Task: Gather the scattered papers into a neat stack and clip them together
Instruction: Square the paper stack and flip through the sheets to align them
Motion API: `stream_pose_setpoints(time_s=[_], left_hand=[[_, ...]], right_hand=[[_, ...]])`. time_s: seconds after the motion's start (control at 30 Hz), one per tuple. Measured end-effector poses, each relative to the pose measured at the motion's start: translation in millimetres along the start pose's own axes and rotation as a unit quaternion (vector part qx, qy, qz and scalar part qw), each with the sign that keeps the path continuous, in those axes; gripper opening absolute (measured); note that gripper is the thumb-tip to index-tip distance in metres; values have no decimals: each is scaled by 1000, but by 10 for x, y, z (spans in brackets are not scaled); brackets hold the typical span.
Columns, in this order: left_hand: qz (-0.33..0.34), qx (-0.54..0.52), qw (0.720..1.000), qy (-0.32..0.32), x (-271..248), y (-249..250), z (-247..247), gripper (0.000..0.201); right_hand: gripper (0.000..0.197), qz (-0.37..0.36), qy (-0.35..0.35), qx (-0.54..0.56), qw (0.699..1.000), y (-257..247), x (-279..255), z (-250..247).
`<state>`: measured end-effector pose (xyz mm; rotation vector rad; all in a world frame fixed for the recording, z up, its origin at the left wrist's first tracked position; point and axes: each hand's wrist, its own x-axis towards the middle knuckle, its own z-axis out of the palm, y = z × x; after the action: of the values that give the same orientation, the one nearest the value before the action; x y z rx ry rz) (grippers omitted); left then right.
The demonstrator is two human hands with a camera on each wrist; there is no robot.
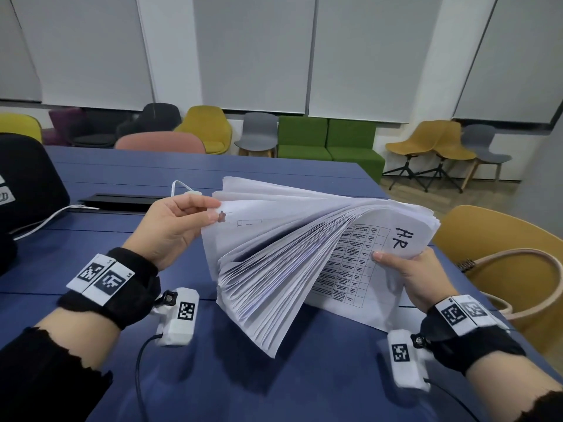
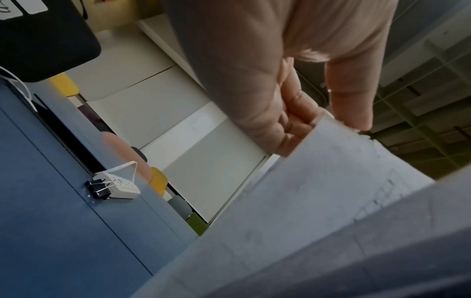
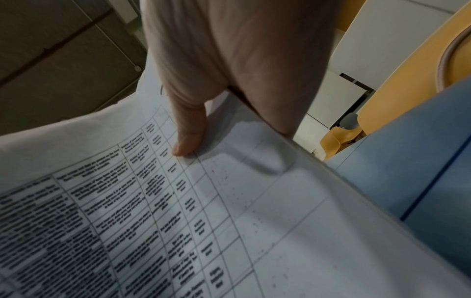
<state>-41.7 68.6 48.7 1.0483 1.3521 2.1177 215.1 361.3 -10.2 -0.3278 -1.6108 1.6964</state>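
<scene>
A thick stack of white papers [image 1: 274, 254] is held above the blue table [image 1: 91, 239], its sheets fanned out. The top sheet bears a printed table and the handwritten letters "H.R". My left hand [image 1: 195, 211] pinches the stack's upper left corner [image 2: 331, 161] between thumb and fingers. At the right edge my right hand [image 1: 399, 269] grips the stack, thumb [image 3: 188, 141] pressed on the printed sheet [image 3: 178, 221]. A black binder clip [image 2: 100, 188] lies on the table beside a white adapter [image 2: 122, 187] in the left wrist view; the papers hide it in the head view.
A black bag [image 1: 27, 178] sits at the table's left end, with a white cable [image 1: 45, 220] and a black cable hatch [image 1: 122, 201] nearby. A yellow chair [image 1: 502, 254] carrying a beige handbag [image 1: 518, 284] stands close on the right. Coloured chairs line the far wall.
</scene>
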Motion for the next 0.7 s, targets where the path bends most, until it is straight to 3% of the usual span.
stream_pose_setpoints(time_s=[0.07,0.13,0.23,0.33,0.4,0.5,0.57,0.63,0.7], left_hand=[[2,-1,1000,-14,9,2,-18,44],[13,24,1000,12,28,-2,-15,55],[30,77,996,34,44,-26,-2,41],[30,59,998,11,32,-12,22,41],[18,28,999,-1,17,31,57,17],[17,43,999,28,32,43,78,33],[30,62,997,33,8,61,111,8],[36,77,996,37,-6,52,104,31],[49,91,992,72,4,21,89,36]], right_hand=[[74,-3,0,-6,1000,14,3,-12],[81,-3,0,-4,1000,16,6,-14],[82,-3,-3,-3,1000,13,7,-6],[79,-4,-3,-4,1000,17,3,-7],[78,-3,-4,-3,1000,17,0,-7],[79,-1,-7,-4,1000,12,-2,-9],[79,-1,-5,-8,1000,10,0,-7],[80,-1,-3,-10,1000,6,1,0],[82,0,-1,-13,1000,7,6,1]])
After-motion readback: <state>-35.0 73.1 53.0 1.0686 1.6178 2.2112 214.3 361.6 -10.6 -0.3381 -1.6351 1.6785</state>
